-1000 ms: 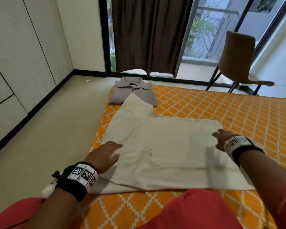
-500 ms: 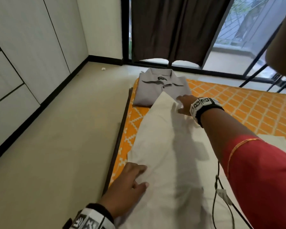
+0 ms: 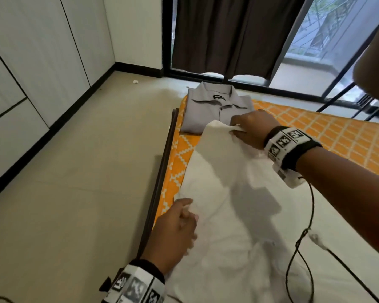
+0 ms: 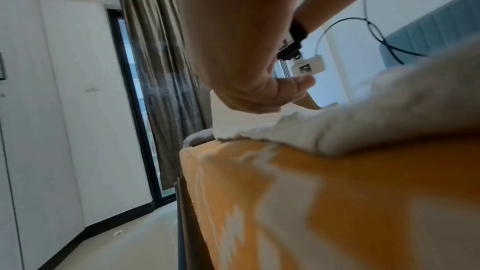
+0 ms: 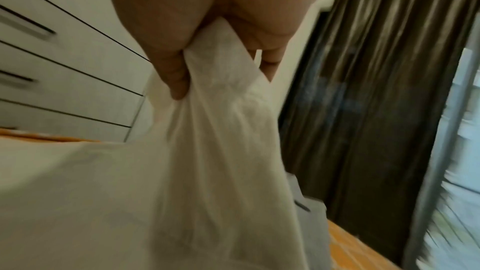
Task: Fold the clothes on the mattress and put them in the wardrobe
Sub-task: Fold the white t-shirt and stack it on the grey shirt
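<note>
At the far tip of the white garment (image 3: 234,193), the right hand (image 3: 253,130) has fingers and thumb bunched tight on a soft, crumpled fold of thin cloth and holds it lifted. Nearer, the left hand (image 3: 173,235) curls its fingers over the garment's left edge, gripping the fabric by the mattress side. The garment is pale, matte and lightly creased, long and narrow, its length running away toward the window, tapering to the held tip. It lies on the orange mattress (image 3: 179,154), which has a white lattice pattern, just short of a folded grey collared shirt (image 3: 214,108).
</note>
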The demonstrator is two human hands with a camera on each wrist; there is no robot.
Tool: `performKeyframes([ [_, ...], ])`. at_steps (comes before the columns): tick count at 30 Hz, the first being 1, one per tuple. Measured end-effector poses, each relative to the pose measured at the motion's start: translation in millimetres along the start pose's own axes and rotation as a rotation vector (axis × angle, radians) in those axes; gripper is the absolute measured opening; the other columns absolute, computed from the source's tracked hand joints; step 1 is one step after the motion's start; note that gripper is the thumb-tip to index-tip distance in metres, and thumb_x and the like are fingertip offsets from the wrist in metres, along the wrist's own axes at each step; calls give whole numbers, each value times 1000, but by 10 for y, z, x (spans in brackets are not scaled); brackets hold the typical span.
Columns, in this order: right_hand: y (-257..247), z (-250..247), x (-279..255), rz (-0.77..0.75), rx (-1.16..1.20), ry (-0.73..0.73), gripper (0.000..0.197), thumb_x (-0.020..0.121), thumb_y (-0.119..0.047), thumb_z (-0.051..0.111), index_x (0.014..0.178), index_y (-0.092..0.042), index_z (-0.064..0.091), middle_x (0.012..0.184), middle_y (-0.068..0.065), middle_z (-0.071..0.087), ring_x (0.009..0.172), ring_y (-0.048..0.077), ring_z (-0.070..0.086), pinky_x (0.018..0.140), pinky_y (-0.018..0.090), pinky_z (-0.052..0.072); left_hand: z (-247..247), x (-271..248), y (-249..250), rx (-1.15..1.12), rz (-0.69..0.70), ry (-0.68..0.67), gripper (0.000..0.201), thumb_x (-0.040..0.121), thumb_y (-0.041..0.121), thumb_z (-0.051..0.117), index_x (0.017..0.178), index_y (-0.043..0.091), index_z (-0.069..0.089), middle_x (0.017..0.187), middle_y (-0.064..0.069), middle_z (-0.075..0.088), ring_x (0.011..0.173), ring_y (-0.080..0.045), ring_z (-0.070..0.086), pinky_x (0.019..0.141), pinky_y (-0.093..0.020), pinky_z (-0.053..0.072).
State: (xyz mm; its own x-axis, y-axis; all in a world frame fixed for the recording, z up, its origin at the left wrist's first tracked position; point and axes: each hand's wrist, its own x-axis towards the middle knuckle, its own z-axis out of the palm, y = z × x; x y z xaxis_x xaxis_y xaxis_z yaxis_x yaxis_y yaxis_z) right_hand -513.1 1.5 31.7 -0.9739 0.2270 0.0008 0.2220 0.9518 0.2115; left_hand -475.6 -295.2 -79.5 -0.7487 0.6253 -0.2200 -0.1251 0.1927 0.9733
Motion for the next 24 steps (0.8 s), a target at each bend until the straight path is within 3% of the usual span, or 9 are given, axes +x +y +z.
performKeyframes([
  [4,-345,-156,-776,-314,-26,321,14,78,-21,63,90,-15,69,73,5,69,65,28,67,70,38,51,42,-24,250,-323,-49,24,32,95,34,55,125,36,45,95,-11,73,79,-17,72,68,-30,53],
  [6,-569,-102,-1152,-390,-52,308,26,74,-28,47,84,-16,68,67,1,64,59,26,63,62,34,50,66,-61,305,-415,-54,-19,45,91,44,50,133,44,36,106,-13,70,92,-19,73,73,-26,57],
  [9,-829,112,-1615,-469,-59,232,28,68,-29,42,81,-19,66,67,-3,60,59,24,59,60,30,45,118,-155,247,-404,-34,-170,57,83,55,48,139,57,33,123,10,66,106,-11,67,77,-24,55],
  [12,-876,305,-1910,-501,18,76,26,72,-34,45,87,-26,64,73,-8,59,65,18,59,61,29,43,140,-181,178,-298,-36,-221,52,80,65,61,130,50,54,101,11,70,94,-1,65,85,-29,50],
  [14,-713,379,-1978,-407,153,-49,36,77,-48,47,104,-30,63,87,-10,62,75,14,61,67,28,46,144,-159,149,-259,-66,-167,54,76,58,72,121,29,67,91,6,68,85,-7,60,85,-28,47],
  [16,-345,457,-1976,-174,356,-170,47,82,-59,50,118,-31,61,99,-8,63,86,13,61,78,29,49,129,-122,93,-215,-80,-77,38,84,30,74,118,14,67,71,4,61,64,-6,55,67,-20,46],
  [18,224,625,-1956,55,447,-239,37,91,-46,58,121,-25,62,109,-1,62,93,18,62,86,34,50,89,-87,26,-147,-91,-26,37,82,11,77,116,9,65,64,2,53,58,-8,53,62,-19,45],
  [21,1106,893,-1951,299,331,-281,25,96,-22,54,120,-19,63,120,7,57,108,29,59,94,39,46,74,-53,-14,-52,-109,-18,58,62,21,86,115,15,64,78,1,59,76,-15,61,78,-32,51],
  [24,1826,1115,-2013,477,111,-378,32,98,-18,51,128,-25,56,136,2,46,117,31,54,91,39,47,120,-5,-86,48,-125,-34,57,69,8,87,116,23,58,109,5,63,95,-13,67,84,-34,56],
])
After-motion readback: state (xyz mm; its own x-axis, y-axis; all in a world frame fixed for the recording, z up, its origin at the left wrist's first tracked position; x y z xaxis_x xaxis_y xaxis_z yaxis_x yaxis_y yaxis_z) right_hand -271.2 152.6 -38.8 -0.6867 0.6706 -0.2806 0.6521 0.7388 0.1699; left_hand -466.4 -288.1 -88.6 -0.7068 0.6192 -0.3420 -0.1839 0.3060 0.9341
